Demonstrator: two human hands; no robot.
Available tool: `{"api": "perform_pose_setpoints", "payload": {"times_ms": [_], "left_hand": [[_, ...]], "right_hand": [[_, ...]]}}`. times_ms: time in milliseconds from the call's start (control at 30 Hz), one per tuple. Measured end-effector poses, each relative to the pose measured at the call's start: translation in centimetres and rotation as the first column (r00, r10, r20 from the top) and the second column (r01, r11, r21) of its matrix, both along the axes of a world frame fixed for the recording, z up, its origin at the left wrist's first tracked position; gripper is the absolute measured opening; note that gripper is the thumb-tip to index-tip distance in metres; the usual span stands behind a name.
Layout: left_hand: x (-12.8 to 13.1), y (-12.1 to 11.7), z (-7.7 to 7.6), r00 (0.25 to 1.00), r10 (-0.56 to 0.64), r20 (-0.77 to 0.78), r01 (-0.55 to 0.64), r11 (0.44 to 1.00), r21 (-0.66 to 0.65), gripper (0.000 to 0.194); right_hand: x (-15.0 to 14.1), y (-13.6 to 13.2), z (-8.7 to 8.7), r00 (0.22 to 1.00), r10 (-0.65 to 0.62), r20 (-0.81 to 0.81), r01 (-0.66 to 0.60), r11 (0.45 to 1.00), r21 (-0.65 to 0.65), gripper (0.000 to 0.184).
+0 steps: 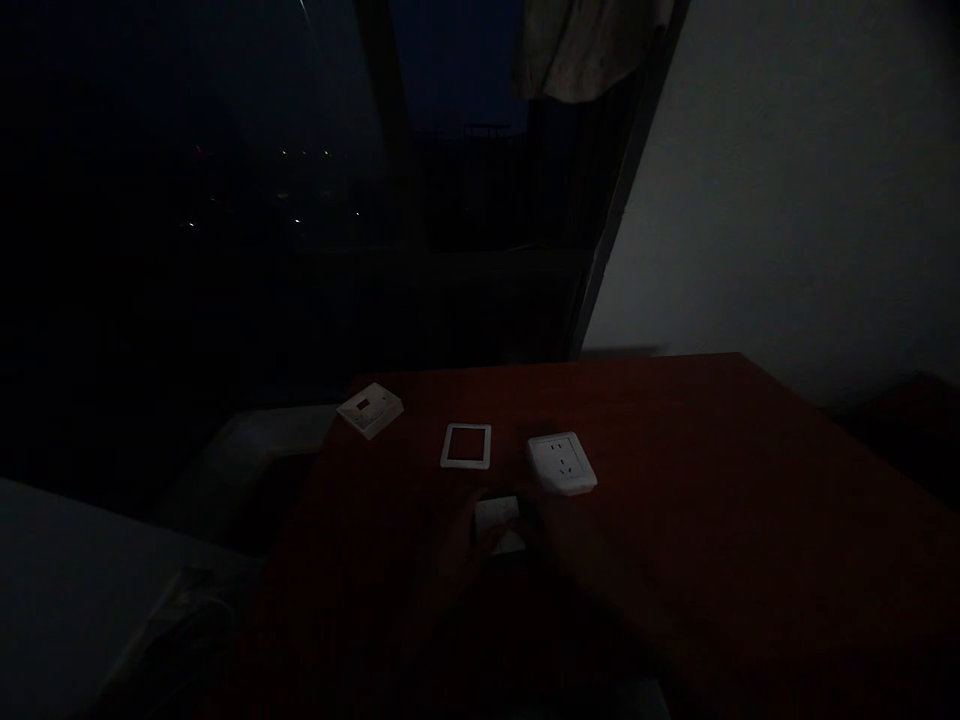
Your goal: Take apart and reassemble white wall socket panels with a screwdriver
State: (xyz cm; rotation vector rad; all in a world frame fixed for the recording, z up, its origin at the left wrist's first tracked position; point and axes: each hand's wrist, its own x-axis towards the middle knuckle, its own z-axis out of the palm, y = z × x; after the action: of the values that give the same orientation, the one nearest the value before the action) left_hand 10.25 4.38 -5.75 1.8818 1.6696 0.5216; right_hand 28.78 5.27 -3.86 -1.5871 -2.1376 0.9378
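Observation:
In dim light, both hands grip a small white wall socket [498,514] low over the table. Its frame is off, and the marks on its face are too dark to read. My left hand [459,540] is closed on its left side, with the thumb over the front. My right hand [551,530] closes on the right side, a fingertip lying on the face. Just beyond lies a thin white square frame [466,465] with an open middle. To the right of it sits a complete white five-hole socket [564,463].
A white box-like plate with a rectangular opening [371,410] lies at the far left corner of the reddish-brown table [697,450]. Behind the table is a dark window [480,200]; a pale wall [787,200] rises on the right. A light surface [67,590] stands at left.

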Motion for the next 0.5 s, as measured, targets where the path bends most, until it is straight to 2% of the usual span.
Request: {"api": "perform_pose_setpoints", "payload": {"times_ms": [100, 233, 500], "left_hand": [[0.0, 0.0, -0.5, 1.000, 0.010, -0.022, -0.010, 1.000, 0.006, 0.047], [0.1, -0.1, -0.3, 1.000, 0.014, 0.001, -0.014, 1.000, -0.014, 0.046], [0.2, -0.1, -0.2, 0.998, 0.017, 0.059, -0.016, 1.000, -0.019, 0.045]], "right_hand": [[0.1, 0.3, -0.8, 1.000, -0.009, -0.029, 0.009, 1.000, -0.014, 0.040], [0.3, 0.6, -1.5, 0.997, -0.012, -0.075, 0.010, 1.000, -0.023, 0.038], [-0.5, 0.5, -1.1, 0.986, -0.076, -0.151, 0.075, 0.997, -0.012, 0.022]]}}
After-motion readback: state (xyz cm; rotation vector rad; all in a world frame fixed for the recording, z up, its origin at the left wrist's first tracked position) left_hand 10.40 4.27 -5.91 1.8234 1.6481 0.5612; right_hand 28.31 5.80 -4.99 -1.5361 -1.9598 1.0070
